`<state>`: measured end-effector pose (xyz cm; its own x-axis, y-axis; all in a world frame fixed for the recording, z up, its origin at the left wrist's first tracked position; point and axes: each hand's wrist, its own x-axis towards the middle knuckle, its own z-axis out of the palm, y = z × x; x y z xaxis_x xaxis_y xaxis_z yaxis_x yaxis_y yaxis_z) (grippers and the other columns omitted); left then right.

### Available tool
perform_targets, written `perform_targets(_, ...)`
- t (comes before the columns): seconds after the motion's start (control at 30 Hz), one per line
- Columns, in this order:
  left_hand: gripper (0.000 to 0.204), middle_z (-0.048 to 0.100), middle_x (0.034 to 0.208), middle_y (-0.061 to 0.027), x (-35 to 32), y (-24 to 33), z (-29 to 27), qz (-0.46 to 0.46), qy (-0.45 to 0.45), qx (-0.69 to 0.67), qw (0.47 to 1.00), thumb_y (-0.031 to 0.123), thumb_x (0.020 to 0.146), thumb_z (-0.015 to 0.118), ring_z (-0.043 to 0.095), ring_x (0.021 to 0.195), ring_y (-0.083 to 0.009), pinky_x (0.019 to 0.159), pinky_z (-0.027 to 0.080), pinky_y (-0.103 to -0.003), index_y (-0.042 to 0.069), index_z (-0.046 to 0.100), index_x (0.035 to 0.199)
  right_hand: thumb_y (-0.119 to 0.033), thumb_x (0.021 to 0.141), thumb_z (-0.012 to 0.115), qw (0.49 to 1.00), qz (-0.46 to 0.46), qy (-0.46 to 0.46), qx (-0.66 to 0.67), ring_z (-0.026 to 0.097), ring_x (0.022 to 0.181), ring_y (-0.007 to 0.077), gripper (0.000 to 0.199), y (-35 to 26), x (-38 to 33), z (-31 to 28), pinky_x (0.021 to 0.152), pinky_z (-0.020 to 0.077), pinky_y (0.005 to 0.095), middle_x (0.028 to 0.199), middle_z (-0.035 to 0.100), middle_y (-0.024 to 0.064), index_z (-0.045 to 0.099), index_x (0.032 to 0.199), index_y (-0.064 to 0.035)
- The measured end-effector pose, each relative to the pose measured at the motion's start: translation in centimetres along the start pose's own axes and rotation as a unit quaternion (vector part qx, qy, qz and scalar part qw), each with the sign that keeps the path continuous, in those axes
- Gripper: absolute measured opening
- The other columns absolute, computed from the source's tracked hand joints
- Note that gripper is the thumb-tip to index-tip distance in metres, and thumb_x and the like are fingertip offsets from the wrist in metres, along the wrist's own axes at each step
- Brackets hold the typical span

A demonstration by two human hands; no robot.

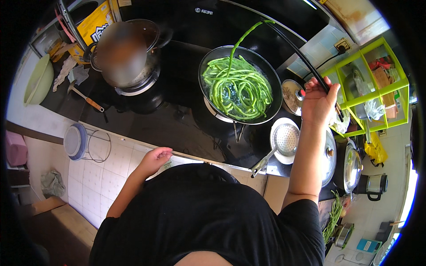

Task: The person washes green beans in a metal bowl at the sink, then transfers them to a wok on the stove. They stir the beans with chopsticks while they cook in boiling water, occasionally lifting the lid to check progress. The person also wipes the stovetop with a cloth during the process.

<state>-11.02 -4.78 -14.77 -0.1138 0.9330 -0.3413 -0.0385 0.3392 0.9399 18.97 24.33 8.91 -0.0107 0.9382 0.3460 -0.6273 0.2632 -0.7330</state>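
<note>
My right hand [320, 101] is closed around a pair of long dark chopsticks [298, 52], raised right of the pan. From their tips hangs one long green bean [242, 39], its lower end reaching down into the pan. The black wok-like pan [277, 104] sits on the right burner with many long beans [237, 91] coiled in bubbling liquid. My left hand [156, 160] is at the counter's front edge, its fingers loosely curled together. Nothing shows in it.
A lidded pot [153, 33] stands on the left burner, partly blurred. A slotted ladle [284, 141] rests on a white dish at right, beside a small glass-lidded pot [290, 95]. A green shelf [377, 84] borders the right side. A wooden-handled utensil [91, 101] lies left.
</note>
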Motion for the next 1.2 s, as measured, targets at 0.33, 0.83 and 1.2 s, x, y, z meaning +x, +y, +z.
perform_targets(0.33, 0.029, 0.06, 0.099, -0.0085, 1.0, 0.9, -0.3, -0.02, -0.025, 0.028, 0.999, 0.011, 0.086, 0.054, 0.055, 0.091, -0.013, 0.082, 0.044, -0.026, 0.0, 0.052, 0.112, -0.026, 0.09, 0.048, 0.891, 0.06, 0.052, -0.446, 0.056, 0.054, 0.0122, 0.03, -0.1, -3.5, -7.0, 0.05, 0.0432, 0.022, 0.072, 0.06, 0.0081, 0.059, 0.082, 0.001)
perform_targets(0.83, 0.027, 0.06, 0.096, -0.0069, 1.9, 2.5, 1.1, -0.02, -0.021, 0.019, 0.999, 0.012, 0.086, 0.056, 0.056, 0.088, -0.0116, 0.081, 0.045, -0.025, 0.0, 0.053, 0.109, -0.006, 0.083, 0.055, 0.773, -0.023, -0.315, -0.551, 0.057, 0.072, 0.0225, 0.009, 5.6, -4.4, -5.5, 0.067, 0.0441, 0.029, 0.078, 0.059, 0.0113, 0.062, 0.085, -0.0006)
perform_targets(1.2, 0.027, 0.06, 0.094, -0.0056, -0.9, 1.5, 1.8, -0.04, 0.031, 0.011, 0.999, 0.014, 0.086, 0.055, 0.055, 0.084, -0.0108, 0.078, 0.045, -0.024, 0.0, 0.054, 0.109, -0.023, 0.09, 0.05, 0.893, 0.05, -0.098, -0.436, 0.057, 0.064, 0.0095, 0.025, 5.0, 1.5, -7.4, 0.057, 0.0424, 0.0205, 0.078, 0.062, 0.005, 0.061, 0.089, -0.0015)
